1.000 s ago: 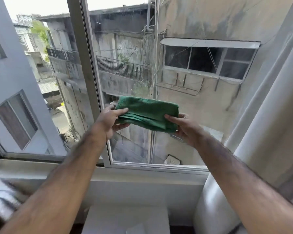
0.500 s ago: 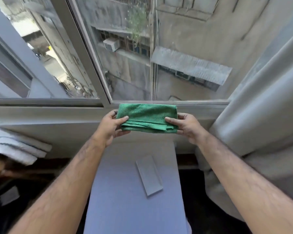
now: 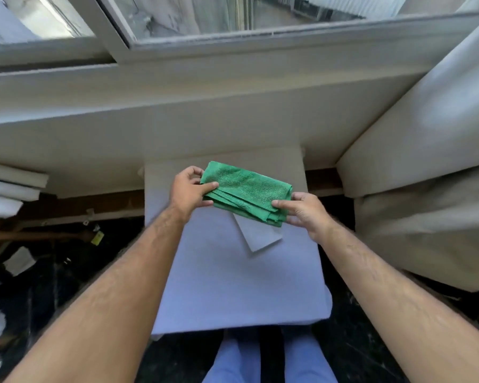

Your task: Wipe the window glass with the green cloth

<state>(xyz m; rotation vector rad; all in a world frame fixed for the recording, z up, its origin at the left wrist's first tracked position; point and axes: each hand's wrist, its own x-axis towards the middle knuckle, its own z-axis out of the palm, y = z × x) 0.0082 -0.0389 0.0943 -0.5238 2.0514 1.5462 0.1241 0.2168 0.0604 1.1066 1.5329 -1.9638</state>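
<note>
Holding the folded green cloth (image 3: 246, 193) by its two short ends, I have my left hand (image 3: 190, 190) pinching the left end, thumb on top, and my right hand (image 3: 302, 214) pinching the right end the same way. Both hands are closed on it. It hangs level in the air above the pale bench (image 3: 233, 286), over a small white card (image 3: 260, 236) lying there. The window glass (image 3: 233, 12) is up at the top, beyond the sill (image 3: 177, 87), well apart from the cloth. A cream curtain (image 3: 426, 150) hangs at my right.
</note>
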